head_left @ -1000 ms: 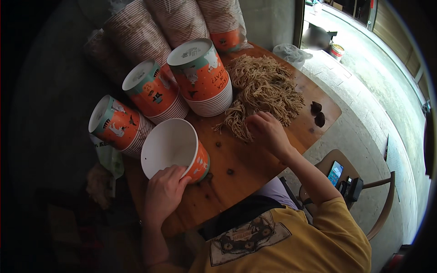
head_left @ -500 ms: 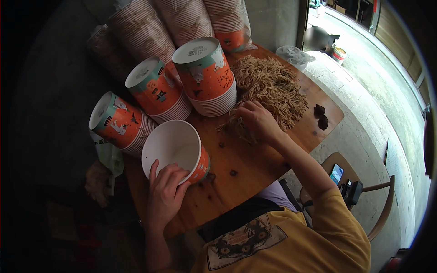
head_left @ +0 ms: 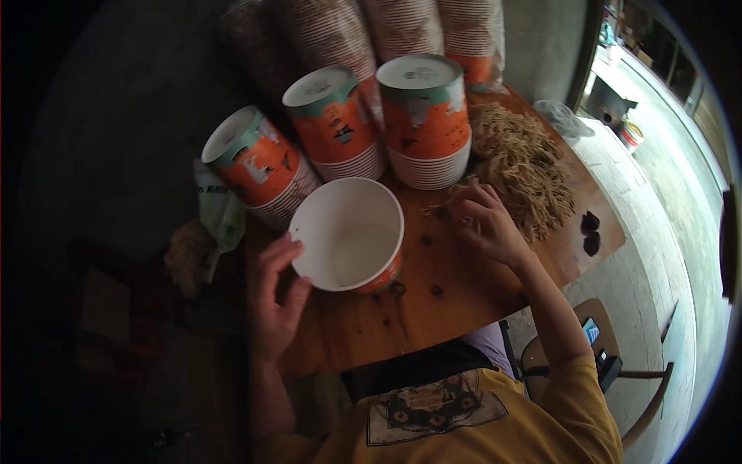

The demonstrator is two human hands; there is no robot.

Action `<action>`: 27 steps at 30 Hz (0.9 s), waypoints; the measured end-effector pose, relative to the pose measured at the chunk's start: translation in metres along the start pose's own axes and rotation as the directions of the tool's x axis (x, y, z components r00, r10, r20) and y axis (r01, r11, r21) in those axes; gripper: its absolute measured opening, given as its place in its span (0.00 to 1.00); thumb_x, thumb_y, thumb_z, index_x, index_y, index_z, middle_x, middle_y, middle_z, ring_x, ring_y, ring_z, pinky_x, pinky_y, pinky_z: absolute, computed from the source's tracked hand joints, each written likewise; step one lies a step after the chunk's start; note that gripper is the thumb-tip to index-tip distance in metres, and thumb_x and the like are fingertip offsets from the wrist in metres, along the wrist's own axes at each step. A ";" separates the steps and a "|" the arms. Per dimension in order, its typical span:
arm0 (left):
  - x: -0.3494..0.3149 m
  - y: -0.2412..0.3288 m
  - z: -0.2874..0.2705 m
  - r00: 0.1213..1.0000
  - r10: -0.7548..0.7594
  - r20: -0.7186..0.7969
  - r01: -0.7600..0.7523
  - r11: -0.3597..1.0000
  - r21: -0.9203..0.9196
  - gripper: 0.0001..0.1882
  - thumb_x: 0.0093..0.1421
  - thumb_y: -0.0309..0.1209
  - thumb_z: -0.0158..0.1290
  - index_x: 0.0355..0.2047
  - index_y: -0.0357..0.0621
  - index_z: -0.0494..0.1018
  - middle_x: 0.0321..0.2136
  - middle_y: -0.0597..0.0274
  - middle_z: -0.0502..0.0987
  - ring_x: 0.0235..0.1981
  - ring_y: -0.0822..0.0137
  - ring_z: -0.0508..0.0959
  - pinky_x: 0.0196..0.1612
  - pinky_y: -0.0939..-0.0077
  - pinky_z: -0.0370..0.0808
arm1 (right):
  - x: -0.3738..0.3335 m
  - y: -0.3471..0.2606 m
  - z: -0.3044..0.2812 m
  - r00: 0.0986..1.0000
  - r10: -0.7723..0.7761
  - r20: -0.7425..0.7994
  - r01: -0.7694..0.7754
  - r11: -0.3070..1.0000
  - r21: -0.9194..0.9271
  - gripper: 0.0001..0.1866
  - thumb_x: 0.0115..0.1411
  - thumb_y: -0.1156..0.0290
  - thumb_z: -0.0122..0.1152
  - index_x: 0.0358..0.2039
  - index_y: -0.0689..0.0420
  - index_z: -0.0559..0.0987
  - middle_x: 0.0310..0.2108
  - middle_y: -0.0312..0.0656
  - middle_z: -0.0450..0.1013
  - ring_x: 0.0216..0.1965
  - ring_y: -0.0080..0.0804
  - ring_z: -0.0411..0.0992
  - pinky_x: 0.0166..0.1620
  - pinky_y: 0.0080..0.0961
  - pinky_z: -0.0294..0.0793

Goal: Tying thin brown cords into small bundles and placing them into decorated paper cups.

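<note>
An open paper bucket [head_left: 348, 232] stands on the table before me, white inside and orange outside, with a small hole near its left rim. My left hand [head_left: 280, 290] is at its left side, fingers and thumb apart, fingertips at the rim. To the right of the bucket, my right hand [head_left: 487, 220] is at the near left edge of a tangled heap of beige cords [head_left: 529, 166]. Its fingers are bent together round a few loose cord ends; the exact grip is partly hidden by the hand.
Upside-down stacks of matching buckets [head_left: 423, 116] line the far side of the wooden table [head_left: 348, 332]. Plastic-wrapped stacks [head_left: 402, 35] stand behind them. Two small dark objects [head_left: 590, 233] lie near the right edge. A chair [head_left: 603, 332] with a phone [head_left: 591, 331] stands at the right.
The view has shifted, so the table things appear farther right. My left hand has moved from inside the front rim to the bucket's left side. My right hand stays by the cords.
</note>
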State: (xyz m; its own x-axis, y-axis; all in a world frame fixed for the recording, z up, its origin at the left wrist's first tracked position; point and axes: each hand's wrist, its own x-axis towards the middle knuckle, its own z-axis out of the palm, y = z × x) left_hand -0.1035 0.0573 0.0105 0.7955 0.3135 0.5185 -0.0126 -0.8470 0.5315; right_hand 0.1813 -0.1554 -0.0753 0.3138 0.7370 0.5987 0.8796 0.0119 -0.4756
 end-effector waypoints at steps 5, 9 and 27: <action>-0.024 -0.024 -0.015 0.964 -0.173 -0.204 0.120 0.961 -0.248 0.16 0.61 0.25 0.50 0.50 0.39 0.69 0.51 0.51 0.71 0.56 0.58 0.69 0.59 0.66 0.64 | 0.006 -0.046 0.011 0.999 0.043 -0.018 -0.038 0.973 0.227 0.05 0.47 0.77 0.55 0.28 0.59 0.71 0.27 0.43 0.66 0.34 0.44 0.69 0.37 0.34 0.71; -0.023 -0.002 -0.004 0.999 0.000 -0.055 0.004 0.997 0.080 0.16 0.58 0.20 0.50 0.48 0.38 0.70 0.48 0.51 0.72 0.56 0.54 0.69 0.58 0.63 0.66 | 0.010 -0.072 0.023 0.996 0.089 0.021 -0.091 0.944 0.316 0.05 0.51 0.76 0.57 0.29 0.58 0.72 0.27 0.44 0.66 0.28 0.43 0.70 0.31 0.31 0.72; -0.020 0.062 0.061 0.921 -0.193 0.339 0.337 0.831 -0.442 0.14 0.63 0.26 0.52 0.49 0.37 0.68 0.31 0.60 0.77 0.28 0.73 0.77 0.31 0.81 0.75 | -0.023 -0.130 0.012 0.930 0.344 0.130 -0.338 0.658 0.673 0.04 0.58 0.75 0.59 0.32 0.60 0.74 0.21 0.33 0.69 0.21 0.15 0.64 0.25 0.16 0.63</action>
State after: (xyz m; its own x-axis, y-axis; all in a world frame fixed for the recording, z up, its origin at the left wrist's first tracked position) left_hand -0.0831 -0.0276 -0.0071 0.9401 0.3072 0.1479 -0.0102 -0.4083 0.9128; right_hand 0.0554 -0.1653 -0.0349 0.5484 0.7769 0.3094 0.2327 0.2136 -0.9488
